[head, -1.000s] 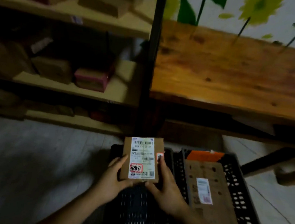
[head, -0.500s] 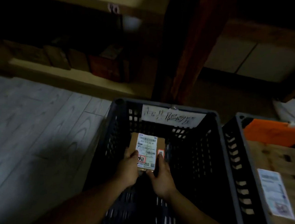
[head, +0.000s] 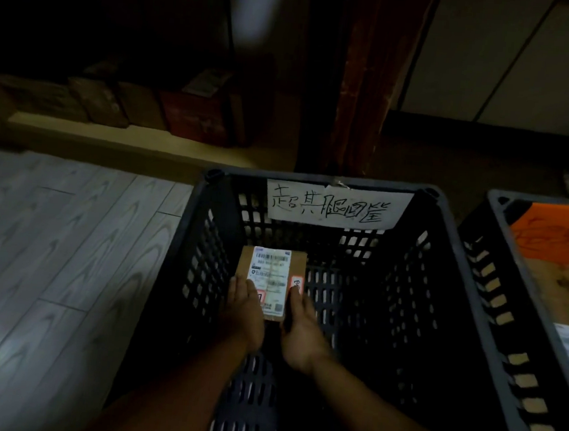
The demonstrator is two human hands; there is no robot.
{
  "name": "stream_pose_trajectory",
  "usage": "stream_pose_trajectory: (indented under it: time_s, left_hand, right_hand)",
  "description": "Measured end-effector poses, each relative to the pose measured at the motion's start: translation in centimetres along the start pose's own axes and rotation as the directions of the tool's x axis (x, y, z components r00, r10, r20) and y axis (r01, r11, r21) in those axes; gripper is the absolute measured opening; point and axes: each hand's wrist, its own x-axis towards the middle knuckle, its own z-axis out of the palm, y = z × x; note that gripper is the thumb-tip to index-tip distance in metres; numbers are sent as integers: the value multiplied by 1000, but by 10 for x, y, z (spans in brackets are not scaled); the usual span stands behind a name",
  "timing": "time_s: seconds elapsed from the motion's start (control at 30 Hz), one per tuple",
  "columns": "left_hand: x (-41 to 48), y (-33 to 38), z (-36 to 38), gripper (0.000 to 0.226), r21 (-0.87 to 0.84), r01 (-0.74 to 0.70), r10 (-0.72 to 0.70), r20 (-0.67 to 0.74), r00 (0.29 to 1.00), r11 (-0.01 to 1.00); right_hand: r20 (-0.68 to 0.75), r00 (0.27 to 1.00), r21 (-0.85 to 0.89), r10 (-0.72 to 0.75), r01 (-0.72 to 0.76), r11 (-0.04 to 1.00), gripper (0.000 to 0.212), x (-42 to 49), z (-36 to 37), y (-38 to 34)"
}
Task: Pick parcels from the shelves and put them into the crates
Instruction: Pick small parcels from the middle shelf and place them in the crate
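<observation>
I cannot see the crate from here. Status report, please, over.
Left hand and right hand flank parcel, fingers straight. Parcel low inside black crate, label up. Nothing seen blocking.

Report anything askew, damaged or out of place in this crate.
Nothing stands out. The parcel is label-up, looks intact, inside the black crate between the left hand and right hand; the paper sign hangs straight on the far wall.
</observation>
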Motion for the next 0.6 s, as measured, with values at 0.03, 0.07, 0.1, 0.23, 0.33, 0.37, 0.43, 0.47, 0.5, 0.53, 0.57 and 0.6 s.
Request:
stream_pose_trajectory:
  time_s: [0.03,0.07,0.1,0.23,0.33,0.37,0.43,0.47,0.5,0.53,0.57,0.6]
  left_hand:
    - [0,0,-2,69,36,26,-27,27,999,999]
    - [1,2,-4,70,85,37,-42,63,997,996]
    - [2,2,-6,71,121,40,-50,83,995,992]
    - [-5,8,-14,78,204,65,-94,136,986,977]
    - [-11,15,-26,80,217,36,-71,151,986,975]
    - [-13,19,-33,83,218,-3,-31,150,988,976]
    - [-17,28,-51,89,199,-97,68,149,987,975]
    - [-20,33,-61,90,178,-135,111,143,984,975]
    - [-22,38,-71,89,168,-170,150,126,981,971]
    - [-24,43,-82,87,172,-208,192,101,976,963]
    - [-28,47,-92,85,189,-247,237,74,969,950]
    - [-32,50,-103,84,220,-290,287,49,957,931]
  right_hand:
    - [14,1000,-16,-1,1,1000,81,0,1,-1]
    - [29,1000,-32,3,-2,999,84,-1,2,-1]
    - [48,999,-45,7,-5,999,87,-3,3,0]
    - [122,992,-125,-19,35,992,98,-9,1,3]
    - [121,993,-197,-10,34,980,96,-5,-18,-6]
    - [100,995,-229,-3,26,973,92,-5,-29,-12]
    - [51,999,-313,2,14,950,84,-9,-53,-25]
    - [26,1000,-372,-5,14,928,81,-12,-65,-31]
    - [3,1000,-438,-12,12,899,79,-16,-77,-38]
    - [-21,1000,-506,-21,7,863,78,-22,-89,-44]
    - [-51,998,-574,-36,0,819,76,-28,-100,-50]
    - [-85,995,-645,-57,-11,764,75,-35,-111,-55]
